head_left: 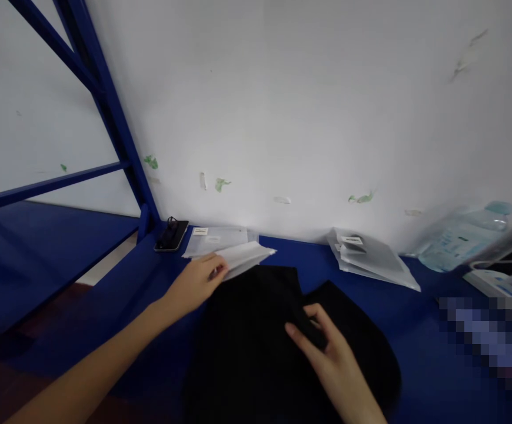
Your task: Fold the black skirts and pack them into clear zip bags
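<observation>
A black cloth item (256, 341) lies spread over the blue surface (419, 330) in front of me, its lower part running out of the picture. My right hand (322, 338) pinches a fold of it between thumb and fingers. At the cloth's upper left, my left hand (203, 277) has its fingers closed on the near left edge of a white plastic bag (245, 256). Behind that bag, a flat translucent bag (214, 238) with a small label rests against the wall's foot.
Another translucent bag (371, 256) lies at the back right, near a large clear bottle (468, 235) on its side. A phone (172, 235) with dark glasses on it sits at the back left, beside a blue metal frame (115, 123). A pale wall (282, 118) stands behind.
</observation>
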{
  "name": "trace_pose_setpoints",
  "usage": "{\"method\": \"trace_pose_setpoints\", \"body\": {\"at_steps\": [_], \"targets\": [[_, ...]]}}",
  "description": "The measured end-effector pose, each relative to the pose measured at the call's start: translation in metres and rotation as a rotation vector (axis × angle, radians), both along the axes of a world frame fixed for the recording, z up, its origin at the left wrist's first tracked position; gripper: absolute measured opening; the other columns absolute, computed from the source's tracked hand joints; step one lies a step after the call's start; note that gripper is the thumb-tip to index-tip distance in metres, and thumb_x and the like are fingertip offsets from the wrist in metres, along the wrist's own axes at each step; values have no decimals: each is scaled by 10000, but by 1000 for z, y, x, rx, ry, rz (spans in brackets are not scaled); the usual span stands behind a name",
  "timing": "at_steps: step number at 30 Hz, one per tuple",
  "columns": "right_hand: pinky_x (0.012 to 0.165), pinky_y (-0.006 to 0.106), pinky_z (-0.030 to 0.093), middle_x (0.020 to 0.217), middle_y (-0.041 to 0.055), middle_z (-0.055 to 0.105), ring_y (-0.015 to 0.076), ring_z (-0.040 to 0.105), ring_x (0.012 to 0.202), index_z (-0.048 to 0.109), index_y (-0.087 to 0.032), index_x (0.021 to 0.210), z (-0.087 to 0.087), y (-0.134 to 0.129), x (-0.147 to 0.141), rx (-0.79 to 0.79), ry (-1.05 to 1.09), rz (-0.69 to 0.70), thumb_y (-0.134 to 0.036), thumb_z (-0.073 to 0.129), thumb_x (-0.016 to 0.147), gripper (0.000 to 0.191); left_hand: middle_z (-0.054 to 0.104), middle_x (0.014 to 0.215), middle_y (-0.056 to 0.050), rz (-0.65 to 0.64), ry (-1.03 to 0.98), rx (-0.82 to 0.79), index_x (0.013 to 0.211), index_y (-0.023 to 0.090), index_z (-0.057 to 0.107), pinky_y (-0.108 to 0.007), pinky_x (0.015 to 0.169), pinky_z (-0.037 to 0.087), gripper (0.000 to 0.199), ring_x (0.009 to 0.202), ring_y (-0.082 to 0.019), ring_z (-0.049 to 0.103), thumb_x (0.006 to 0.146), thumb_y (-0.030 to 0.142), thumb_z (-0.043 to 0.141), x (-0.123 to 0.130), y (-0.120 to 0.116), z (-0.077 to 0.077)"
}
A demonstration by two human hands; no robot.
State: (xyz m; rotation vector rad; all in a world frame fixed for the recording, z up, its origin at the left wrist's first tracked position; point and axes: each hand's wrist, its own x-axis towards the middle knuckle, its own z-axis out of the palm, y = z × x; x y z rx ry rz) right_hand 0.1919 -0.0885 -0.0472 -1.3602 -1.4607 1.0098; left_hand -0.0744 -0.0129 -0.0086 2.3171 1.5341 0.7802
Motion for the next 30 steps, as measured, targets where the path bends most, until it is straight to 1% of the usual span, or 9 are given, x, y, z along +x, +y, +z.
{"method": "trace_pose_setpoints", "body": {"at_steps": [4, 8, 11, 14, 16, 20, 23, 27, 30], "targets": [[515, 202, 426, 680, -65, 562, 128, 552, 601, 521, -256, 895, 5, -8, 28, -27, 43, -225, -526, 684, 750, 346, 588, 799, 18, -103, -63, -148, 791, 217, 561, -246, 643, 393, 160, 706, -145, 556, 917, 197, 464, 32, -46, -8], [747, 285, 520, 958, 20, 698, 224, 658, 912, 565, -241, 1064, -6, -8, 37, -17, 68, -359, -553, 704, 708, 493, 561, 761, 17, -157, -92, -293, 776, 220, 536, -252, 588, 360, 103, 652, -148, 524, 866, 182, 504, 57, -62, -31], [858, 344, 517, 1053, 64, 714, 267, 657, 1018, 614, -211, 1087, -11, -5, 28, -77, 65, -237, -544, 695, 728, 496, 552, 731, 13, -140, -110, -310, 740, 213, 534, -263, 570, 347, 102, 626, -152, 508, 837, 185, 527, 66, -57, -46], [839, 359, 524, 945, 58, 737, 281, 675, 968, 655, -202, 1014, -7, -2, 20, -85, 17, -164, -511, 711, 727, 425, 561, 694, 18, -117, -146, -318, 714, 209, 551, -257, 558, 358, 116, 609, -151, 512, 830, 201, 544, 66, -50, -51], [798, 362, 543, 900, 59, 740, 285, 687, 932, 664, -197, 969, -1, -2, 16, -112, 134, -200, -508, 726, 707, 411, 574, 670, 22, -111, -181, -327, 712, 208, 570, -251, 551, 372, 120, 603, -152, 524, 832, 214, 554, 65, -49, -50], [632, 337, 574, 738, 59, 731, 268, 719, 748, 659, -194, 814, 7, -7, -3, -383, 519, -275, -540, 748, 664, 388, 633, 715, 8, -117, -266, -327, 775, 213, 613, -264, 579, 419, 94, 639, -169, 570, 845, 234, 553, 65, -52, -43], [616, 318, 575, 721, 54, 733, 254, 726, 723, 673, -178, 866, 5, -11, -23, -494, 624, -192, -501, 771, 667, 391, 661, 799, -7, -104, -356, -286, 838, 220, 618, -274, 623, 454, 62, 711, -184, 595, 833, 222, 556, 64, -57, -39], [724, 352, 584, 842, 83, 756, 265, 731, 808, 684, -145, 1007, -3, -11, -32, -411, 612, -50, -470, 756, 716, 442, 614, 702, 0, -29, -401, -230, 718, 211, 576, -269, 591, 428, 142, 661, -175, 563, 850, 235, 531, 59, -58, -37], [770, 376, 579, 955, 105, 755, 292, 713, 921, 689, -134, 1015, -9, -9, -28, -297, 451, -12, -462, 734, 739, 431, 640, 731, 0, 1, -402, -214, 749, 219, 595, -282, 633, 452, 157, 688, -180, 593, 875, 263, 514, 55, -55, -37]]}}
